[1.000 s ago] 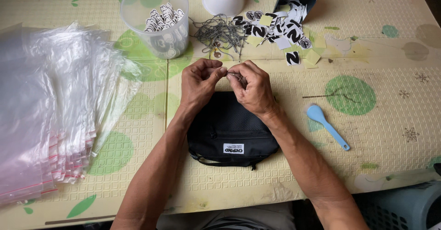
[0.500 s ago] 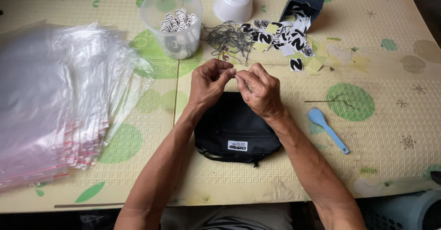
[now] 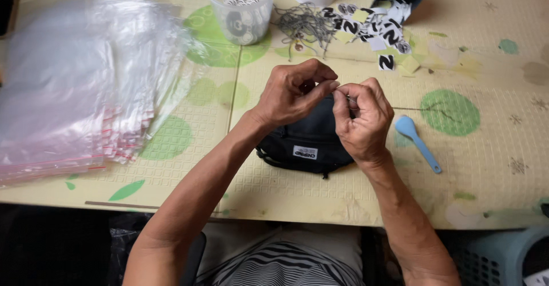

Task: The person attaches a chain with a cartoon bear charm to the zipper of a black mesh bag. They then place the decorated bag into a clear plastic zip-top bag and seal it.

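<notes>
Head view: left hand (image 3: 294,92) and right hand (image 3: 361,114) meet fingertip to fingertip, pinching something too small to identify, directly above the black fabric pouch (image 3: 309,143) near the bench's (image 3: 286,189) front edge, long axis left-right.

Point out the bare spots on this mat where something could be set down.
Bare mat lies right of the blue spoon, and between the plastic bags and black pouch. Crowded: the far edge, around the clear cup, strings and tags.
</notes>
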